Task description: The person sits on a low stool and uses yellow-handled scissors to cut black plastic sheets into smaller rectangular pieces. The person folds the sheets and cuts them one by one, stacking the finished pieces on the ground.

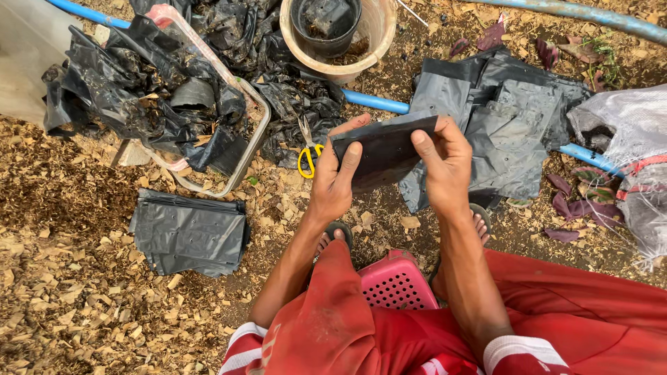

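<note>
I held a flat black plastic bag (384, 149) up in front of me with both hands, above my feet and the wood chips (76, 292) covering the ground; my left hand (335, 182) had its grip clamped on the bag's left edge, thumb lying across the front and the fingers behind; my right hand (445, 161) had its grip clamped on the upper right corner, thumb on the front near the top edge; the bag sat between the 2 hands, tilted slightly, its top edge rising to the right. Just behind my left hand lay a pair of scissors with yellow handles (308, 154) on the chips, points aimed away from me. To my left lay a neat stack of flat grey bags (189, 232) on the ground, well apart from my hands; beyond it a wire-rimmed tray (244, 149) held crumpled black plastic (149, 94). Ahead of me stood a tan bucket (372, 42) with a dark pot (326, 24) inside; a blue pipe (379, 102) ran along the ground past it. To my right, beside my right hand, spread a loose heap of grey bags (511, 114); a whitish woven sack (636, 149) lay at the far right. I sat on a pink plastic stool (394, 281), its perforated seat showing between my red-clad knees.
</note>
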